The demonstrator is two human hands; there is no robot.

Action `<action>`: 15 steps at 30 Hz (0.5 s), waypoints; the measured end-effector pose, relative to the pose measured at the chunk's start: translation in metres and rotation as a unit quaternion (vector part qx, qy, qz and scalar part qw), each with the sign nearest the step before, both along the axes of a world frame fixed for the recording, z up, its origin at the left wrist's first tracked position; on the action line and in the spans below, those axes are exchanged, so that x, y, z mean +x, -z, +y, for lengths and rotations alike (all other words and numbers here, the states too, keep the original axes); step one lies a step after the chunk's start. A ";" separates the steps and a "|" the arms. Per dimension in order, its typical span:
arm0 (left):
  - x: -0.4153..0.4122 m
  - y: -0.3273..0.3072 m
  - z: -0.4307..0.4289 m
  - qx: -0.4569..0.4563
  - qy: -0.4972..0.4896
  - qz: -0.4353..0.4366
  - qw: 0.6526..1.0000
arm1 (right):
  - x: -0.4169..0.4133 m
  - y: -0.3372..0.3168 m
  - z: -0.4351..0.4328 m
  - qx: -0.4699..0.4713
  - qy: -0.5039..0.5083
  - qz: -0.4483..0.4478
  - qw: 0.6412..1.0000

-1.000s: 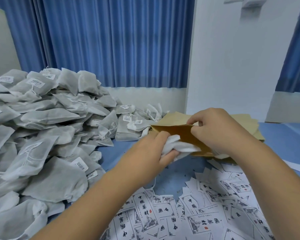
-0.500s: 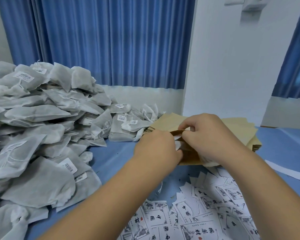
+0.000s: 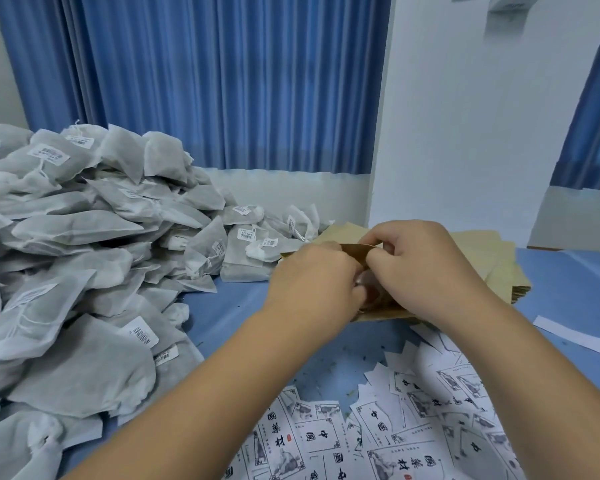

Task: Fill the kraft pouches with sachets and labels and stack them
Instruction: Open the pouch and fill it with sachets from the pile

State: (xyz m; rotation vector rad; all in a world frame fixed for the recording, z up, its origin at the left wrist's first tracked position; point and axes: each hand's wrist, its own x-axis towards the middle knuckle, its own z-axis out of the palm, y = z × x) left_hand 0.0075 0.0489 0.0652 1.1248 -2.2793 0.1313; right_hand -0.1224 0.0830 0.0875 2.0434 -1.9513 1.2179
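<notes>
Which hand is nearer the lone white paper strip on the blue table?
Right. The right hand, at the kraft pouch, lies left of the strip; the left hand sits farther left, beyond the right.

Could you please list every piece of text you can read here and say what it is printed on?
"中國藥材": on the printed paper labels near the bottom edge.
Barcode stickers on the white sachets: too small and blurred to read.
Kraft pouches: no text visible.
</notes>
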 end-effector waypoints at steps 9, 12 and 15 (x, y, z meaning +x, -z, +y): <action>-0.006 0.017 -0.006 0.192 0.139 0.055 0.970 | 0.001 0.001 0.000 -0.010 -0.041 -0.026 0.999; -0.004 0.021 -0.009 0.207 0.150 0.097 0.962 | -0.002 0.002 0.000 0.006 -0.068 -0.071 0.995; -0.001 0.021 -0.012 0.215 0.145 0.089 0.962 | -0.003 0.004 -0.001 0.014 -0.095 -0.122 0.988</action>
